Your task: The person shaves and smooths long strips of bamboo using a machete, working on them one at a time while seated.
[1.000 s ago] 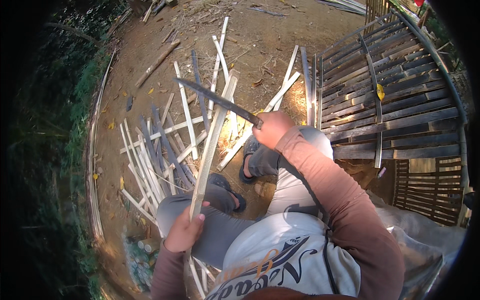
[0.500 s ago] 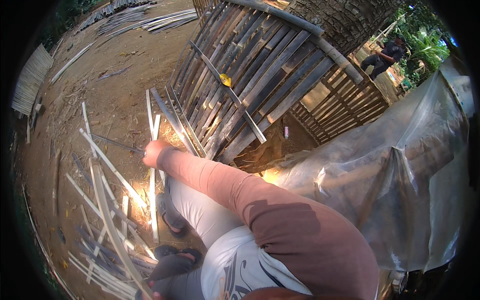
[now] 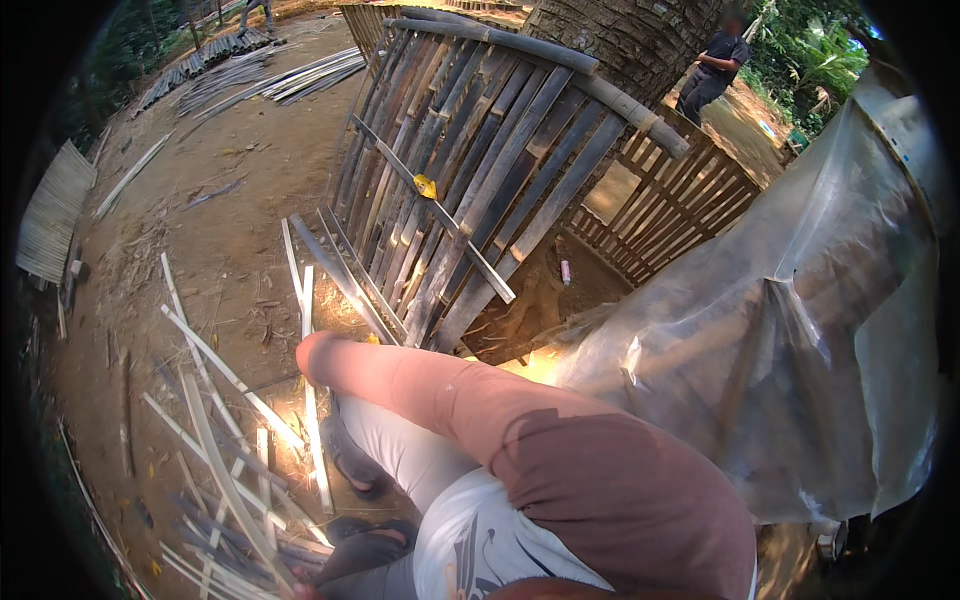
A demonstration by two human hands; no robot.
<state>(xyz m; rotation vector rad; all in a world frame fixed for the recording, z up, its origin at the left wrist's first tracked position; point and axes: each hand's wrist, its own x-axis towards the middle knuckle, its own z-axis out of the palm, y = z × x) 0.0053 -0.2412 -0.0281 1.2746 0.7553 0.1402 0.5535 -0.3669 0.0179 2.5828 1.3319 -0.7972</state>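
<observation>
My left hand (image 3: pixel 304 590) shows only in part at the lower edge. It is closed round the end of a long, pale, curved bamboo strip (image 3: pixel 222 462), which rises away from it to the left. My right arm, in a pinkish-brown sleeve, reaches across to the left over my knee. At its end my right hand (image 3: pixel 313 353) is closed; its fingers are mostly hidden behind the wrist. A thin dark blade, like a long knife (image 3: pixel 277 384), sticks out below it, faint and blurred. Loose bamboo strips (image 3: pixel 232 375) lie on the ground under both hands.
A slatted bamboo panel (image 3: pixel 455 150) leans by a tree trunk (image 3: pixel 630 50), with a yellow object (image 3: pixel 425 187) on its cross strip. Plastic sheeting (image 3: pixel 760 330) covers the right side. A person (image 3: pixel 712 72) stands at the back right. Bamboo piles (image 3: pixel 300 80) lie far left.
My right hand has turned and dropped slightly, so the blade shows less and points lower. My left hand still holds the strip. The person at the back right now stands straighter.
</observation>
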